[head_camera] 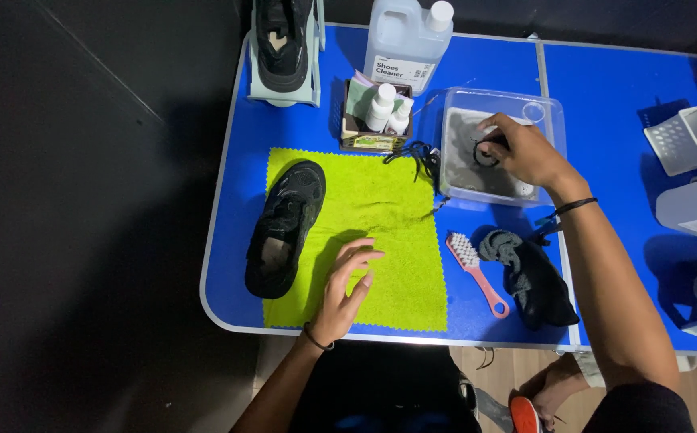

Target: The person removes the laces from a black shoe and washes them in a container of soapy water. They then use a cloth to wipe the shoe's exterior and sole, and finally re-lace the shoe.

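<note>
Your right hand (525, 151) grips a round black brush (486, 151) inside the clear tub (553, 120); your left hand (347, 290) rests open on fuzzy green cloth (380, 232), right of the black shoe (286, 227).

Around the green cloth (380, 224): a black shoe (284, 228) blocks its left edge, a small box of bottles (376, 116) and a clear tub (501, 144) crowd its far side, and a pink brush (475, 271) lies just right. Its centre and near edge lie open.
</note>
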